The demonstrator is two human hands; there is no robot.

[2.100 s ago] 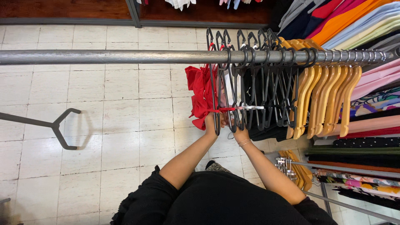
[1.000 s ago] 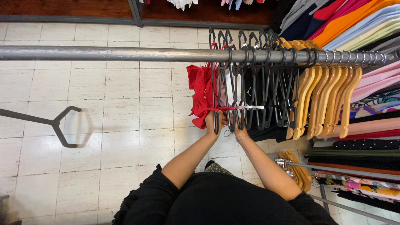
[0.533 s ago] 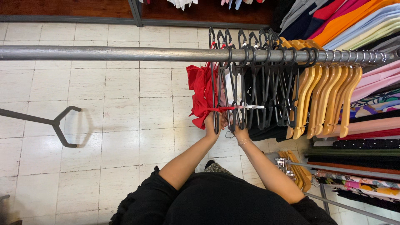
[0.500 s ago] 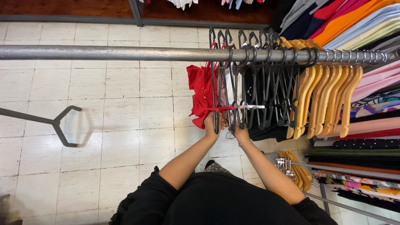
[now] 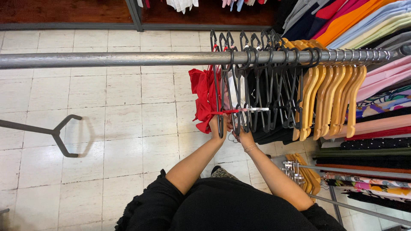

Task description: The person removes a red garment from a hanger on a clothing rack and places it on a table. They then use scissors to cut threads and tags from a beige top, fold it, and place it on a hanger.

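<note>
A: Where's the left hand (image 5: 219,125)?

B: Up at the rail (image 5: 107,59), fingers curled round the lower end of a black hanger (image 5: 220,102). That hanger carries a red top (image 5: 202,100), bunched up, hanging off the rail's left end of the row.

A: And the right hand (image 5: 244,136)?

B: Just beside the left, a bit lower & to the right. It's tucked among the bottoms of the black hangers (image 5: 265,94); fingers mostly hidden, so can't tell if it grips anything. The hands nearly touch.

A: What's the thin strip by them?

B: A red-and-white strap or tag (image 5: 246,110), running sideways across the hanger bottoms, right above both hands.

A: Rest of the rail?

B: Black hangers packed tight in the middle, then wooden hangers (image 5: 329,98) to the right w/ clothes in pink, orange, pale blue etc. Left part of the rail is bare metal.

A: Floor?

B: Pale tiles (image 5: 120,128). A dark metal rack foot (image 5: 60,134), Y-shaped, lies well apart on the left. More wooden hangers on a lower rack (image 5: 355,171) at right.
</note>
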